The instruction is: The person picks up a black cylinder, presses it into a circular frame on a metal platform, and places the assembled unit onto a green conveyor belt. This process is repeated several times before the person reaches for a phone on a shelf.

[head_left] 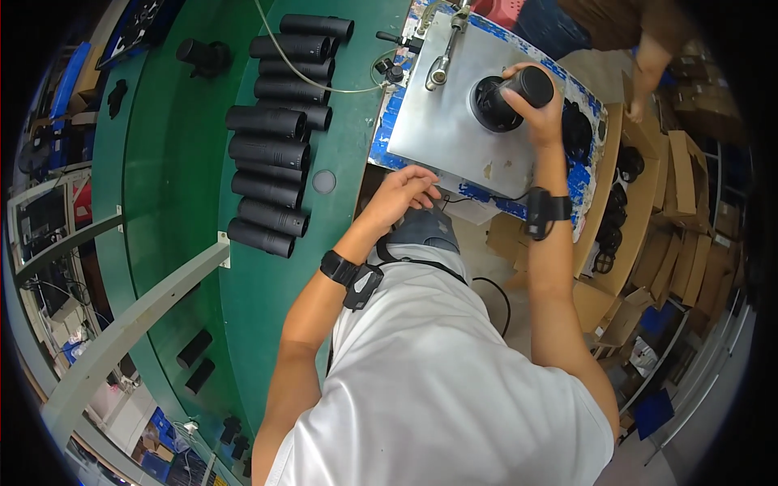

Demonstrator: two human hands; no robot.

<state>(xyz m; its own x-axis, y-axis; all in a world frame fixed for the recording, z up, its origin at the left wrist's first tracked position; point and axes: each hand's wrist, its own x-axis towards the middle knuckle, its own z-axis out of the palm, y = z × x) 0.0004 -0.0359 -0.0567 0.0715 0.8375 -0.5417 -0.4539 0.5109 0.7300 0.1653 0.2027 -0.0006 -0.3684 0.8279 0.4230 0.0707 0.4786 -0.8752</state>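
My right hand (541,109) grips a black cylinder (527,85) that stands in a round black fixture (490,109) on a grey metal plate (454,138). My left hand (403,192) rests with loose fingers on the near edge of that plate and holds nothing. Both wrists wear black bands. A chrome lever clamp (444,57) sits at the plate's far side.
Several black tubes (275,138) lie in a row on the green bench (186,178) to the left. An open cardboard box (624,186) with black parts stands to the right. Another person (632,32) bends over boxes at the top right. A grey rail (130,324) crosses the lower left.
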